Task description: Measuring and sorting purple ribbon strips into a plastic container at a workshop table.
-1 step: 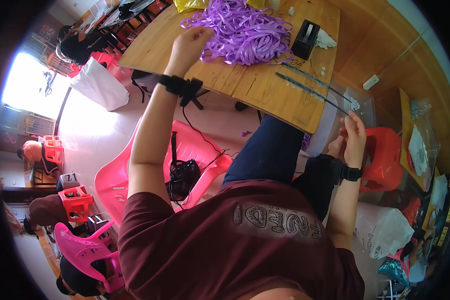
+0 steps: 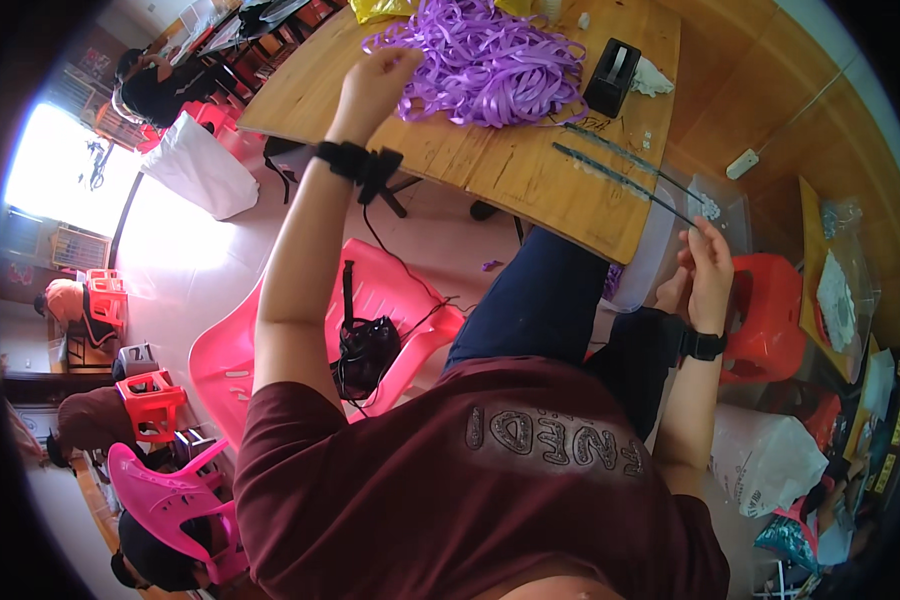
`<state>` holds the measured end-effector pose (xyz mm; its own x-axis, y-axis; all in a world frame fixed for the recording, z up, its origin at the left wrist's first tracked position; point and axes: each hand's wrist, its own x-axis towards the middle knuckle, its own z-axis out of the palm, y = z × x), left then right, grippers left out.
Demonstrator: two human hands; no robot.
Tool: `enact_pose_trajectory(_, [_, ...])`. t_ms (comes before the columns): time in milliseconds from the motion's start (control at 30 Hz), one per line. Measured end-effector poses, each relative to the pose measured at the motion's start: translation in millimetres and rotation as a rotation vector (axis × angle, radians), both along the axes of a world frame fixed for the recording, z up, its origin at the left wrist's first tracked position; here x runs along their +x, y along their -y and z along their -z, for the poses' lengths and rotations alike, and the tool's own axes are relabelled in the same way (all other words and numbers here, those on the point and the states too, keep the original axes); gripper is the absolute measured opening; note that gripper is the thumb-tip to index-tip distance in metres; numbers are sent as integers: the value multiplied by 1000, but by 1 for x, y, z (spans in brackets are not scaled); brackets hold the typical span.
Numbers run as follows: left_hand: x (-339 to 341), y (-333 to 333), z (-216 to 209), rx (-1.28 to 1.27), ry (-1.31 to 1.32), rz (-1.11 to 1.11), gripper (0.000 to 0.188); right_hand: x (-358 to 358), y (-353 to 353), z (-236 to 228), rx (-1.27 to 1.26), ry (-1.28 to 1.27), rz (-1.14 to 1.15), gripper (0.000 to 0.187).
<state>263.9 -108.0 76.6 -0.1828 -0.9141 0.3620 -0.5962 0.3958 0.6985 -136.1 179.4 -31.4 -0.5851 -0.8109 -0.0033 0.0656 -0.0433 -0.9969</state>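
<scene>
Purple ribbon [image 2: 495, 75] lies heaped at twelve o'clock on the wooden table [image 2: 540, 190], cut off above, its tangled strands uncountable. At eleven, the left hand [image 2: 372, 88] bends its fingers at the heap's edge; I cannot tell whether it pinches a strand. At three, the right hand [image 2: 708, 265] has half-curled fingers at one end of two dark sticks [image 2: 610, 174]; its grip is unclear. The sticks, toward two, overhang the table, which partly hides a clear tub [image 2: 655, 265]. One black tape holder [image 2: 612, 78] stands at one; the left forearm blocks part of one pink chair [image 2: 390, 282], toward nine.
</scene>
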Motion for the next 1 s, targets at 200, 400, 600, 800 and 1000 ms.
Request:
enact_pose_trajectory(200, [10,-7,-67,-282,337,20,39,38,13,-50,-73,-119,-146,32])
enact_pose_trajectory(400, [-32,-82,-152,-48,-36,406,33,99,42,-106,-238,-193,-403,37])
enact_pose_trajectory(600, [-83,-166,-154,206,45,910,29,175,74,-157,-727,-70,-774,37])
enact_pose_trajectory(800, [-67,-138,-101,320,-288,853,26,111,28,-124,-236,261,-802,26])
enact_pose_trajectory(1000, [-58,-99,-46,490,-366,691,40,29,-21,-79,-49,331,-669,23])
